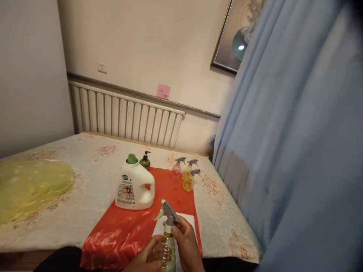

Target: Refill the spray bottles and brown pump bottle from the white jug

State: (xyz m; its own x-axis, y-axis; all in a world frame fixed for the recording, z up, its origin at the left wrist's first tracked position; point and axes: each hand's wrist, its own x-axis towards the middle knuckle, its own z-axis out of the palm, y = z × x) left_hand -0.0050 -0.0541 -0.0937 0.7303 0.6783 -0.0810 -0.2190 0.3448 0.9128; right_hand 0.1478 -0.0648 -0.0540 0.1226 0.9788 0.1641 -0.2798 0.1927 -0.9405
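At the bottom centre both my hands hold a small clear spray bottle (pixel 169 252) with a grey trigger head (pixel 169 213). My left hand (pixel 147 257) is wrapped round the bottle's body. My right hand (pixel 187 243) grips its neck just under the trigger head. The bottle stands over a white sheet (pixel 188 220) on a red plastic sheet (pixel 127 232).
A white detergent jug (pixel 135 187) with a green cap stands on the red sheet, a dark pump bottle (pixel 145 161) behind it. Three small spray bottles (pixel 187 173) stand further right. A yellow plastic bag (pixel 31 185) lies left. A blue curtain (pixel 297 151) hangs right.
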